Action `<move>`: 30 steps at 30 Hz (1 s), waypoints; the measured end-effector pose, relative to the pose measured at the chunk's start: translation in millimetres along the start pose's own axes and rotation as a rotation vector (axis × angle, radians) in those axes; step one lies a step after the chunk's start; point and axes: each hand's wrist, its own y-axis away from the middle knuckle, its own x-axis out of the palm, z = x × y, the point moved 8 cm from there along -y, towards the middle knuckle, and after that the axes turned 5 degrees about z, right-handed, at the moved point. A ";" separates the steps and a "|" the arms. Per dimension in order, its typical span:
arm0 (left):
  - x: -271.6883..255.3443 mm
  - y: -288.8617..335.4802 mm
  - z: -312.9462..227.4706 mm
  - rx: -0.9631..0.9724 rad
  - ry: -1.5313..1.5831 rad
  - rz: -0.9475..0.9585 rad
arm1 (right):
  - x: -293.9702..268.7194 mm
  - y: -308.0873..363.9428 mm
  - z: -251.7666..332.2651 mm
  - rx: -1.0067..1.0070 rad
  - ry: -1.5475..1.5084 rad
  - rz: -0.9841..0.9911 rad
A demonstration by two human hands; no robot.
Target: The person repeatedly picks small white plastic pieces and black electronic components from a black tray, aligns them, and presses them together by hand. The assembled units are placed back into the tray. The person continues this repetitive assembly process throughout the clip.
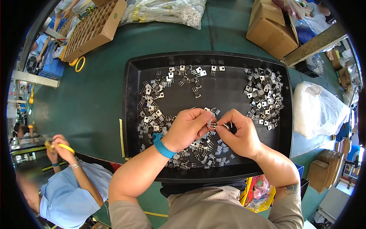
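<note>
From where I stand, both hands are busy over a big black tray (225, 89) on the green surface (95, 110). The left hand (190, 128), with a blue band (164, 147) round its wrist, pinches a tiny grey piece (209, 123) between thumb and fingers. Just beside it, the right hand (239, 131) grips a small part (213, 126) whose thin metal legs point toward that grey piece. The two hands are close but not clasped, with only these little things between them, near the middle of the tray's near half. Whether the legs are already in the grey piece, I cannot tell.

Around them the tray seems split into shares. A scattered spread (150, 114) of silver-and-black parts runs down the left side, with more along the far edge, and plenty of grey pieces (225, 149) lie loose below the hands. A separate heap (267, 95) sits along the right side, where grey bits and parts show together; I take it to be the finished share, though they are too small to be sure. By that reading the work is well under way but far from over: the pair in the hands looks unfinished, and a good many loose pieces remain on the left and near sides
</note>
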 end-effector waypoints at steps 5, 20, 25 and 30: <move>1.2 1.7 -3.4 0.016 -0.053 -0.042 | -1.8 0.9 5.6 0.012 0.006 -0.058; -2.4 1.9 -3.3 0.021 -0.066 -0.092 | 0.0 -0.3 6.1 -0.026 -0.014 -0.118; -2.8 2.5 -3.8 0.012 -0.108 -0.102 | 2.3 -1.0 5.9 0.017 -0.010 -0.109; -4.0 3.1 -3.5 0.030 -0.177 -0.135 | 5.4 -1.1 5.1 0.010 0.005 -0.133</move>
